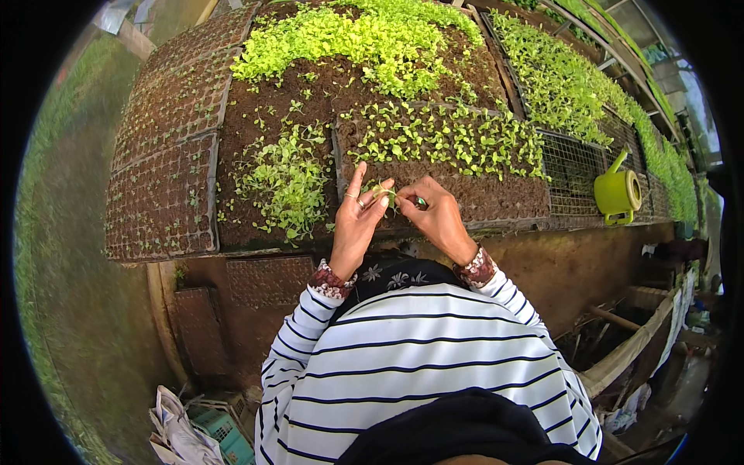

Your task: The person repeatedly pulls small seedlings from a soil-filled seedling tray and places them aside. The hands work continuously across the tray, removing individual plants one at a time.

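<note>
My left hand [357, 224] holds small green seedlings [381, 190] between its thumb and fingers, with the index finger raised. Close beside it, my right hand [437, 212] pinches at the seedlings with thumb and forefinger. A small green spot shows at the right hand's curled fingers; what it is cannot be told. Both hands are above the near edge of a soil-filled seedling tray [500, 200]. Young plants [453, 136] stand in the tray's far rows, while bare soil shows in its near rows. Left of the hands lies a loose heap of uprooted-looking seedlings [290, 180] on dark soil.
Dense bright-green seedlings [360, 38] grow behind the tray. More cell trays [168, 197] with tiny sprouts line the left side. A yellow-green watering can [617, 189] stands at the right beside an open black grid tray [572, 171]. A teal crate [221, 430] sits low on the left.
</note>
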A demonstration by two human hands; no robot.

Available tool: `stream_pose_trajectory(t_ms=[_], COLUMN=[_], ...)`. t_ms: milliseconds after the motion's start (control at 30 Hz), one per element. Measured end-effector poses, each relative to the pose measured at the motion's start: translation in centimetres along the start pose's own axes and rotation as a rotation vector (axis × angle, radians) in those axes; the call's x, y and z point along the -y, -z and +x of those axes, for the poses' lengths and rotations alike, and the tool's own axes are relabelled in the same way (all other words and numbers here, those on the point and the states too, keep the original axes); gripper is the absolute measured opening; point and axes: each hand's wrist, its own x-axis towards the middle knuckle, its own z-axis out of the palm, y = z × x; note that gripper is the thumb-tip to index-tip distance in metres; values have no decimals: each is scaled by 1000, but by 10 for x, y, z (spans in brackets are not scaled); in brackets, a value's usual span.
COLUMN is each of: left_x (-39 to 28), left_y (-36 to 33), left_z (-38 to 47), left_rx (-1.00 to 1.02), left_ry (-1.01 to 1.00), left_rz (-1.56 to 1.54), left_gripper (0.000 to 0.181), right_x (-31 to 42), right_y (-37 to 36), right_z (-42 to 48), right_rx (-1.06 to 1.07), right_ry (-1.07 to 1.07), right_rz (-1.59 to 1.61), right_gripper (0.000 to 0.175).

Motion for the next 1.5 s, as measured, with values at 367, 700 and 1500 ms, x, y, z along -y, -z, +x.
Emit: stream_pose_trajectory(t_ms=[367, 700, 1500], left_x=[-16, -47, 64], left_y=[-16, -33, -88], left_z=[14, 29, 102], left_rx=[-50, -54, 136], left_ry=[17, 13, -386], left_rz=[184, 255, 1225], left_gripper=[81, 75, 83], right_x=[-14, -51, -97], right_y=[17, 18, 104], right_z=[-1, 1, -38], right_rx=[-161, 55, -459], right_ry=[385, 153, -138], right_rz=[-263, -56, 407], right_gripper=[21, 24, 23])
